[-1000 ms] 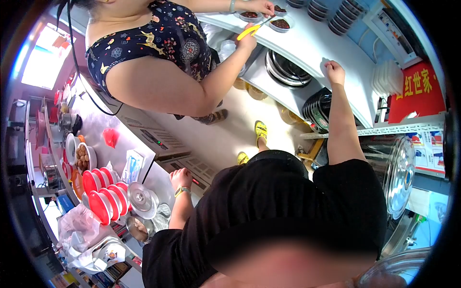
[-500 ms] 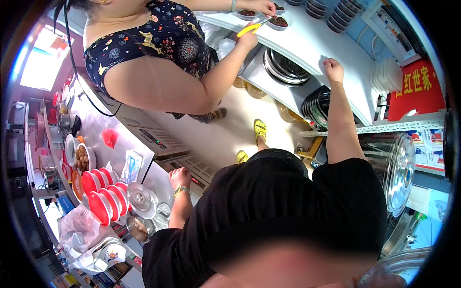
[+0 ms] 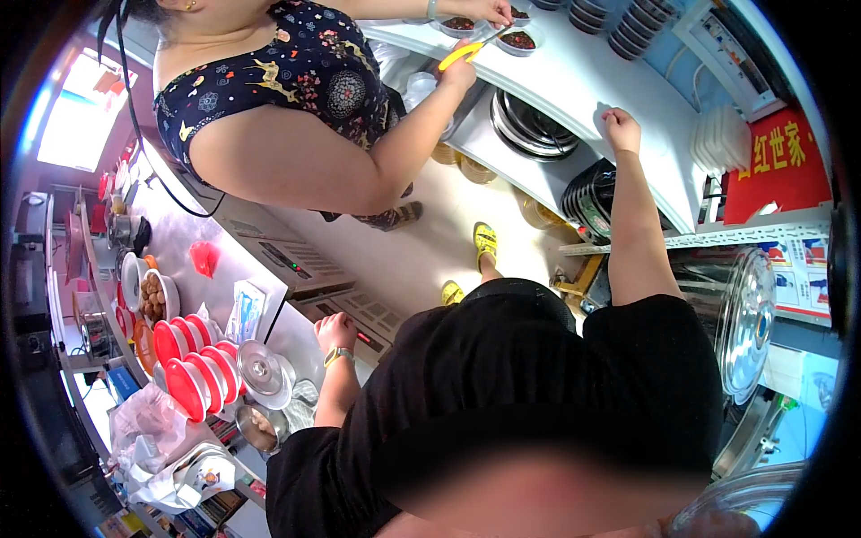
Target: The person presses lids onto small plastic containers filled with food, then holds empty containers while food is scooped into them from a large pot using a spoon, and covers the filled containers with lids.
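Nearest to the camera, the left hand (image 3: 334, 333), with a gold-coloured watch (image 3: 337, 354) on its wrist, is curled into a loose fist; I see nothing in it, and I cannot tell if it touches the grey appliance with a red-lit display (image 3: 354, 316) behind it. Near this hand, on the silver metal worktop (image 3: 193, 202), are round white containers with red lids (image 3: 186, 391). The right hand (image 3: 621, 132) is also folded into a fist, at the edge of the long white worktop (image 3: 659, 157); it shows no object, and whether it rests on the surface is not clear. Farther away, another person in a dark flowered top (image 3: 345, 90) holds a yellow-handled tool (image 3: 460, 56), probably scissors, above small round pale bowls (image 3: 518, 53) of dark red food (image 3: 517, 39), which stand along the same white worktop. In my judgement, the step in hand is this person's work at the bowls, and the wearer's hands take no part in it. To handle a bowl, the right hand would need to open first and reach farther.
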`<state>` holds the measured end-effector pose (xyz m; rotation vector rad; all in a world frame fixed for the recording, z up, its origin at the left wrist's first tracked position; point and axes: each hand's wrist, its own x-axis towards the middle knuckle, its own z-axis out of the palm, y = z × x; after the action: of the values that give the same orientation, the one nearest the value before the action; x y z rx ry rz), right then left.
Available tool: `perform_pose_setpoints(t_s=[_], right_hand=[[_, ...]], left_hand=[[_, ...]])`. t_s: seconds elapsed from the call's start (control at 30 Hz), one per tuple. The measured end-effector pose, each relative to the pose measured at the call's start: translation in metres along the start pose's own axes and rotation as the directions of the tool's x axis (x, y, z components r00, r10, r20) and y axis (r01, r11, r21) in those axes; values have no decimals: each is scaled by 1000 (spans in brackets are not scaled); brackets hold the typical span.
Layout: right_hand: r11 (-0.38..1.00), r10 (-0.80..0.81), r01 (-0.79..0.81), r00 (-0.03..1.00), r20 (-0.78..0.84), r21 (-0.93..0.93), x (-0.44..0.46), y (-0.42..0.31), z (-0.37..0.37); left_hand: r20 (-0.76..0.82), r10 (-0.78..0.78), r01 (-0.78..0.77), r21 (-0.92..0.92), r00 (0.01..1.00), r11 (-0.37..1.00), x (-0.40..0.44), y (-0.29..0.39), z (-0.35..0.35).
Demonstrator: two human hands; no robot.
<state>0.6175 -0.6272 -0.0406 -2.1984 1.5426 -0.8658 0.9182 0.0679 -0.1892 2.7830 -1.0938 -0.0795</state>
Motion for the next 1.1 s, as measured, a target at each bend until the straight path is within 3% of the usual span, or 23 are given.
perform_pose_setpoints(t_s=[1.1], right_hand=[[999, -23, 23, 1000, -21, 29, -2, 0, 3]], left_hand=[[-21, -13, 13, 16, 1000, 1000, 1, -2, 2]])
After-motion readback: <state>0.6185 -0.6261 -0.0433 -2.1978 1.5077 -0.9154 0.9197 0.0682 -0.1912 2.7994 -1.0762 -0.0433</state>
